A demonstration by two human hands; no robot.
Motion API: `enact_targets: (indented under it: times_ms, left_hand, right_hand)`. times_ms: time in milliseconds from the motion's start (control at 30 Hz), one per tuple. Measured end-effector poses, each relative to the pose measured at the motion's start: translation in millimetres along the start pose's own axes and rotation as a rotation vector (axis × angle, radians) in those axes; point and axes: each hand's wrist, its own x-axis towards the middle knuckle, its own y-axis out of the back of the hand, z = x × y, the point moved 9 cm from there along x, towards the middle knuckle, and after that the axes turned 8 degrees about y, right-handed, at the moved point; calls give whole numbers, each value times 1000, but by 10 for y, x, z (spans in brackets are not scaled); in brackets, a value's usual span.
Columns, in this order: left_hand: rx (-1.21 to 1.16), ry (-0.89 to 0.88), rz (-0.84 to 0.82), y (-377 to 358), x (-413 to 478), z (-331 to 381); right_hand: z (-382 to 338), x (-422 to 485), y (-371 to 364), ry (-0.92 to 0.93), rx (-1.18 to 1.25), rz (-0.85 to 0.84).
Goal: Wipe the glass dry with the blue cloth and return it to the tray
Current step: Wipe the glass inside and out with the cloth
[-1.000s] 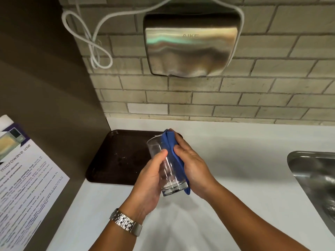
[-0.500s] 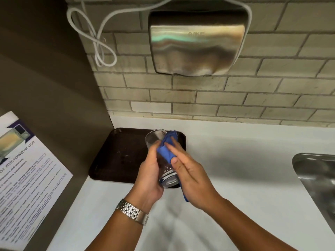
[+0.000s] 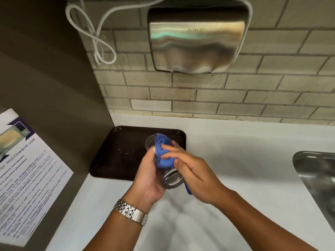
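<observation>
A clear drinking glass [image 3: 172, 179] is held tilted above the white counter, its thick base toward me and its rim toward the wall. My left hand [image 3: 150, 175] grips its left side. A blue cloth [image 3: 164, 153] is bunched over the upper part of the glass and partly tucked into the rim. My right hand [image 3: 192, 169] presses the cloth against the glass with its fingers laid flat; a strip of cloth shows below that hand. The dark brown tray [image 3: 117, 153] lies on the counter just behind and left of the glass, with nothing on it.
A steel hand dryer [image 3: 196, 40] hangs on the brick wall above, with a white cable [image 3: 94, 38] looped to its left. A steel sink [image 3: 319, 180] is at the right edge. A printed microwave notice [image 3: 27, 178] is stuck on the brown panel at left.
My right hand has slid the blue cloth from the side of the glass up toward its rim. The glass has tilted further, its base turned more toward me.
</observation>
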Motion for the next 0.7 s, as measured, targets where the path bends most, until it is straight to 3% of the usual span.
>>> enact_targets:
  times_ms: [100,167,267,333,467,533,633,700]
  left_hand:
    - [8,6,-2,-57,19,-36]
    - [-62,19,-2,-42,35,-28]
    - [-194,57,-26,-9,41,24]
    - [-192,49,-20,-11,37,55]
    - [-196,3,40,-2,95,71]
    - [-257,4,16,-16,99,87]
    - [-342,19,-5,-25,53,94]
    - [-358,20,-3,-55,11,83]
  right_hand:
    - [83,46,44,-171,128,128]
    - [-74,14,-39,-63,6,130]
    - [-325,-81,-141,238,-285,6]
    - [-307,-74,-111,304,-344,-15]
    - [-49,-26,60,71,-169,142]
    - [-109,-73,-31,160,-257,134]
    - [-207,-185,-217,437,-533,37]
    - [-199,-180,-201,488,-585,30]
